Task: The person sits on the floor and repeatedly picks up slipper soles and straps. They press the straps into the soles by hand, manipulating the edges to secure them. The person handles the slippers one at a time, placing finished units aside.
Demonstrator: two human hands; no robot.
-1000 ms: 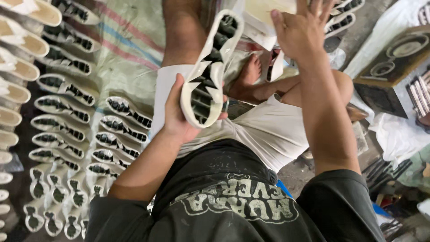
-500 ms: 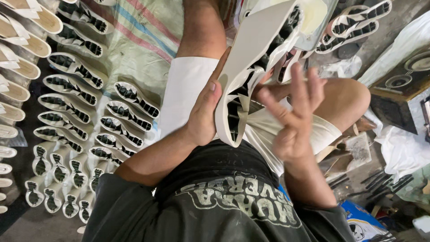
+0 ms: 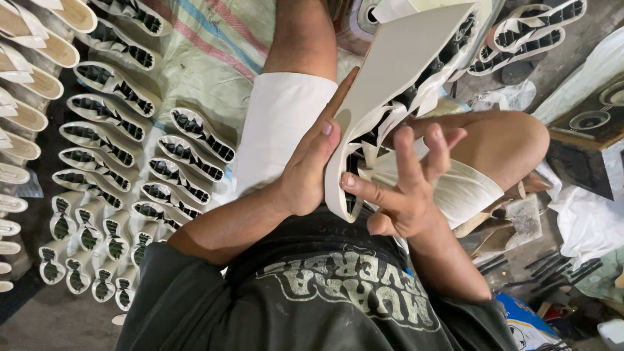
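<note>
A cream-coloured shoe sole (image 3: 396, 84) is held upright and tilted in front of the seated person's lap, its smooth pale face turned toward the camera and its black-and-white cut-out side turned away to the right. The left hand (image 3: 312, 172) is laid flat against the sole's left edge, its fingers (image 3: 325, 133) extended and pressed together along the pale face, the thumb hidden behind. The right hand (image 3: 400, 188) is placed at the sole's lower end: its thumb (image 3: 364, 188) is pressed on the lower rim, while the remaining fingers are spread apart and raised beside the cut-out side, not closed on it. Whether those raised fingers touch the sole cannot be told. Below the sole, white shorts (image 3: 279, 123) and a dark printed shirt (image 3: 338, 299) are seen, with a bare knee (image 3: 513, 140) at the right. On the striped woven mat (image 3: 214, 45) to the left, many like soles (image 3: 136, 162) are laid in rows, black-patterned side up, close beside one another. At far left, a column of tan insoles (image 3: 26, 78) is stacked. More soles (image 3: 533, 32) are lying at upper right, well apart from the hands. Dark metal tools (image 3: 520, 260) are lying on the floor at lower right
</note>
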